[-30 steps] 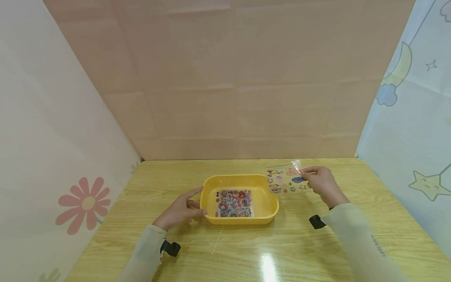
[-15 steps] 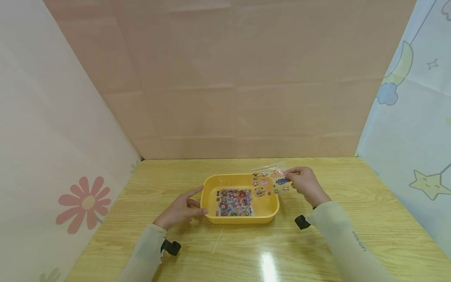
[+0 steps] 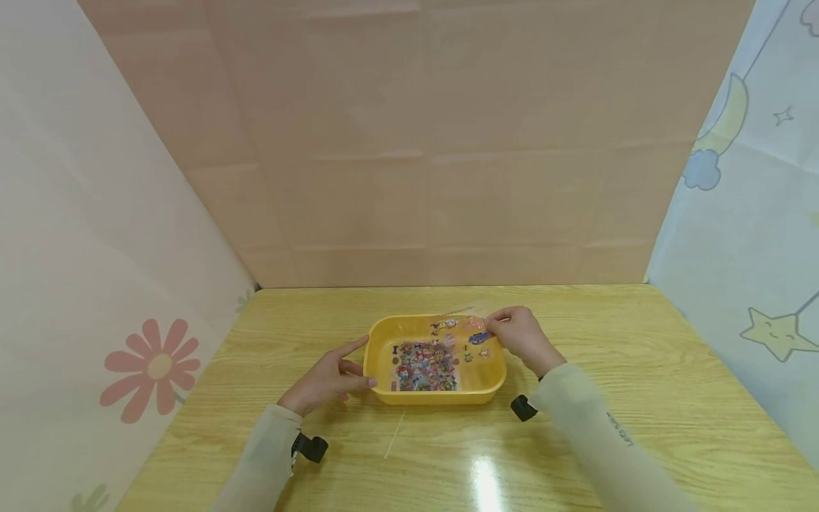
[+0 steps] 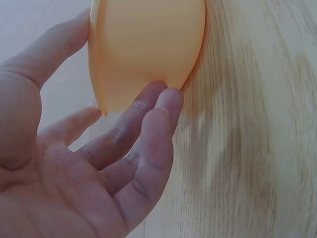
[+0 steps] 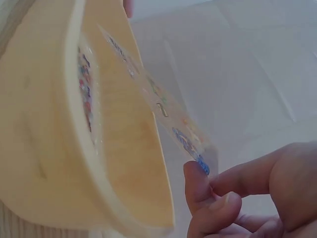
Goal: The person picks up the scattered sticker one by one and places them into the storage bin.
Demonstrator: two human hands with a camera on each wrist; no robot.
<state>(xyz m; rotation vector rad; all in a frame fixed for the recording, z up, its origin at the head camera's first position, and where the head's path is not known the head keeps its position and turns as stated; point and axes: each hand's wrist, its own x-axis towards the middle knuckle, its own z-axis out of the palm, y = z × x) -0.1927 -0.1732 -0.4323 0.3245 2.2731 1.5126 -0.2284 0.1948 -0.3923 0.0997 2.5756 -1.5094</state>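
My right hand (image 3: 521, 338) pinches the edge of a clear sticker sheet (image 3: 476, 338) printed with small colourful pictures. The sheet hangs tilted over the right and middle part of a yellow plastic tray (image 3: 374, 366). In the right wrist view the sticker sheet (image 5: 163, 104) slants across the tray's far rim, away from thumb and fingers. Inside the tray, on its left and middle floor, lies a pile of similar sticker sheets (image 3: 416, 373). My left hand (image 3: 326, 380) touches the tray's left end with loosely bent fingers; in the left wrist view its fingertips rest against the outer wall (image 4: 148, 49).
The tray stands on a wood-grain table (image 3: 563, 441), whose back edge meets a beige backdrop (image 3: 422, 178). Printed cloths hang at left and right. A thin pale strip (image 3: 395, 434) shows on the table in front of the tray.
My right hand has moved left with the sticker sheet, from beside the tray's right end to over the tray. The left hand and the tray have stayed in place.
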